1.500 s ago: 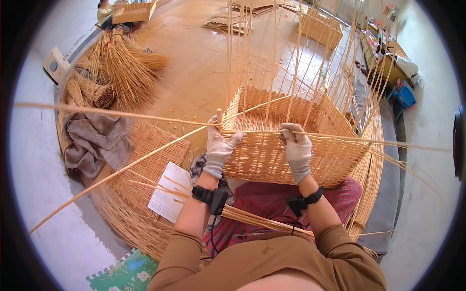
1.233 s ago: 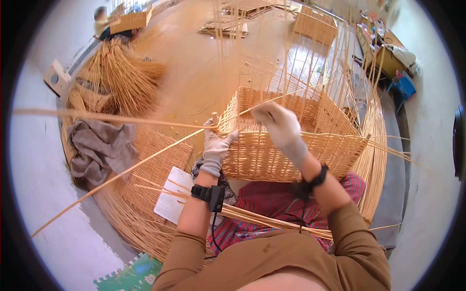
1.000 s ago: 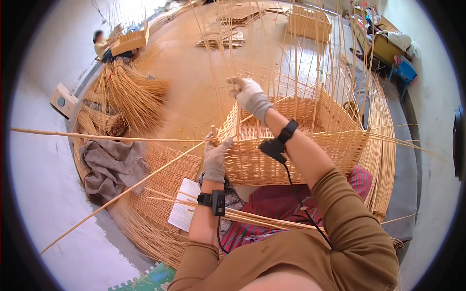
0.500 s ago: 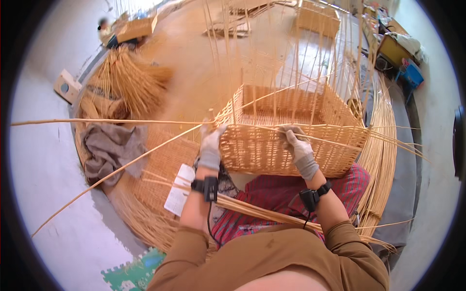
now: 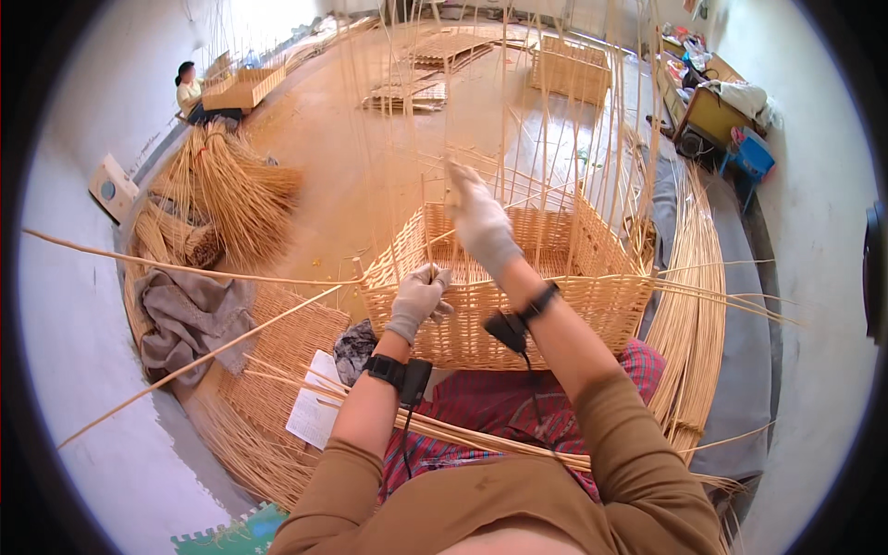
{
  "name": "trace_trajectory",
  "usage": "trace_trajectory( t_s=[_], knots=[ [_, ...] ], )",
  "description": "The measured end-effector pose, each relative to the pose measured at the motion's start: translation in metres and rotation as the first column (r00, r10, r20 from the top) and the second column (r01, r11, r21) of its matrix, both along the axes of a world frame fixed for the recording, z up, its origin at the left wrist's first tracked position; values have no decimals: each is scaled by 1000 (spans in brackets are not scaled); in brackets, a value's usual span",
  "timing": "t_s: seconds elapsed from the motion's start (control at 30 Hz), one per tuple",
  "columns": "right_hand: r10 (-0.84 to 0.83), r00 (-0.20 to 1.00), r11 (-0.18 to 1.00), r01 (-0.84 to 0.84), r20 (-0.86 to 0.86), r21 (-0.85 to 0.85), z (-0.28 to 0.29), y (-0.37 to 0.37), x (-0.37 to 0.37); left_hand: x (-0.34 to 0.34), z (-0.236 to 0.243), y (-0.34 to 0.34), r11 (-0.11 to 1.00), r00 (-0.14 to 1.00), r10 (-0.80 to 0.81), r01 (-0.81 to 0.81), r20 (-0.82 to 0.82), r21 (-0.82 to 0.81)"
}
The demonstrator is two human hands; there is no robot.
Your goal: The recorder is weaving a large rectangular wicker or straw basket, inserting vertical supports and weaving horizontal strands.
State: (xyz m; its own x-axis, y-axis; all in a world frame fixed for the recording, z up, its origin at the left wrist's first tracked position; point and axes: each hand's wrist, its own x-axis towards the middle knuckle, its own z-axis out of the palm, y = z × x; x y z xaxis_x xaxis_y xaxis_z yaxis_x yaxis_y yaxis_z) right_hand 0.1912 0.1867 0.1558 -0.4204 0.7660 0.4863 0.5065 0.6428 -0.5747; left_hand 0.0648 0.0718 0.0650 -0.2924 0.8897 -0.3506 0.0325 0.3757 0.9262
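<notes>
A rectangular wicker basket (image 5: 518, 319) sits across my lap, with tall upright wicker rods standing from its rim. My left hand (image 5: 421, 298), in a pale glove, is at the near rim, left of the middle, its fingers closed on a thin wicker rod. My right hand (image 5: 479, 220), also gloved, is raised above the basket's opening among the uprights. Its fingers stretch up and away from me, slightly smeared by motion, and I see nothing held in them. Long loose rods (image 5: 199, 270) stick out leftward from the basket's left corner.
Bundles of rods (image 5: 694, 324) lie to the right, and a sheaf (image 5: 217, 185) lies far left. A grey cloth (image 5: 194, 319), a flat woven panel (image 5: 301, 324) and white paper (image 5: 314, 402) are at left. Another person (image 5: 189, 92) sits far left beside a basket.
My right hand has left the near rim and risen over the basket. My left hand has shifted from the left corner to along the rim. The view has tilted, showing more of the room.
</notes>
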Motion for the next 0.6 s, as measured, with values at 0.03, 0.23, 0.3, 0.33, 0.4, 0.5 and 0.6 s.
trace_trajectory(
  t_s=[0.03,0.23,0.3,0.33,0.4,0.5,0.6],
  knots=[
    [5,999,998,-7,38,55,14,2,-5,-1,0,0,1000,999,-12,13,50,-21],
    [145,590,953,-298,-794,-48,-53,-50,94,-16,8,3,993,995,-80,85,56,-85],
    [-258,648,762,-319,-716,-564,-94,-64,136,-9,8,3,999,999,-49,49,15,-13],
    [-208,623,783,-356,-754,-510,-106,-67,146,-1,7,4,999,1000,-26,26,-2,24],
    [-150,557,816,-397,-816,-421,-113,-79,148,17,5,7,992,995,83,-87,47,87],
    [-26,435,799,-532,-900,-280,-95,-85,124,35,4,14,973,974,228,-228,7,37],
    [-92,564,804,-444,-821,-396,-82,-81,135,40,7,9,959,962,272,-272,12,83]
  ],
)
